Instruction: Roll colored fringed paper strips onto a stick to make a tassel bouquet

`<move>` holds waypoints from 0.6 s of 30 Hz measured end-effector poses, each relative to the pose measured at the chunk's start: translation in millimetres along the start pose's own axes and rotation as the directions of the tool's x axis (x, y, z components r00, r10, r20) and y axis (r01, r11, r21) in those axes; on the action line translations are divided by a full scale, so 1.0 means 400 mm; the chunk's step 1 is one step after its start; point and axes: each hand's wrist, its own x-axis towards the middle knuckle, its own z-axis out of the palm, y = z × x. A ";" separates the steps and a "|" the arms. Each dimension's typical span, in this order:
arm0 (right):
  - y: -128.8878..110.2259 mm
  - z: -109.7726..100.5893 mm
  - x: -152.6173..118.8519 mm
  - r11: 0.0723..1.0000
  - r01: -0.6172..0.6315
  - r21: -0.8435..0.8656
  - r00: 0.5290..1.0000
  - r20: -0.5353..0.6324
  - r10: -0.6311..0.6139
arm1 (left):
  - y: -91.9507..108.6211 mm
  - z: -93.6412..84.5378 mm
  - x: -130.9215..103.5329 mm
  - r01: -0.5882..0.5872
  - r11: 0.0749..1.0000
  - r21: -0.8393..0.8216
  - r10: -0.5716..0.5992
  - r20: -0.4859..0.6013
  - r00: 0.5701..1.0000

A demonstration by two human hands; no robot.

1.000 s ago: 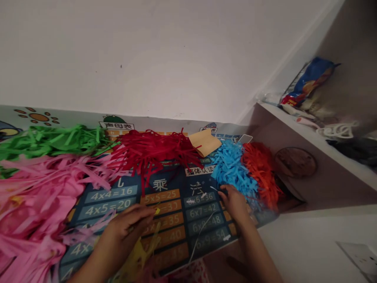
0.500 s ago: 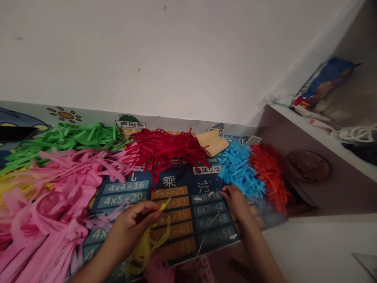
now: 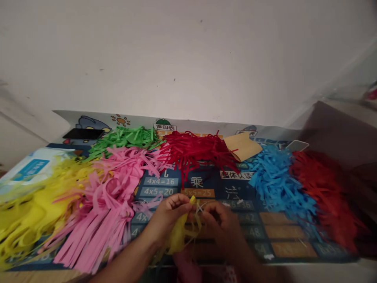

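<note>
My left hand [image 3: 171, 214] pinches the top of a yellow fringed strip bundle [image 3: 179, 234], whose strands hang below the fingers. Close against it, my right hand [image 3: 219, 220] is closed on a thin white string [image 3: 199, 207], which crosses itself beside the yellow top. Whether the string passes around the bundle I cannot tell; the fingers are partly blurred. Just left of my left hand lies a heap of pink fringed strips [image 3: 101, 212], with a few pale lilac strands at its edge.
Yellow [image 3: 32, 204], green [image 3: 126, 137], red [image 3: 200, 149], blue [image 3: 279, 177] and orange-red fringe [image 3: 326, 196] heaps lie around the printed mat [image 3: 156, 181]. A tan paper piece [image 3: 243, 146], a black phone [image 3: 84, 134] and a white packet [image 3: 32, 167] lie among them. A wall rises behind.
My right hand has come left with the string, from beside the blue strips to my left hand. The view has swung left, bringing the white packet into sight.
</note>
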 end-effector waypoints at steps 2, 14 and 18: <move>0.000 0.020 0.010 1.000 -0.006 0.013 1.000 0.021 0.006 | 0.000 -0.008 -0.003 -0.016 1.000 0.017 0.016 0.018 1.000; -0.011 0.049 0.036 0.966 -0.078 0.247 0.993 0.108 0.053 | -0.023 -0.053 -0.003 -0.452 0.575 0.681 0.455 0.193 0.869; 0.011 0.034 0.034 0.990 -0.024 0.138 0.998 0.068 0.015 | -0.027 -0.036 -0.018 -0.457 0.292 0.840 0.502 0.272 0.821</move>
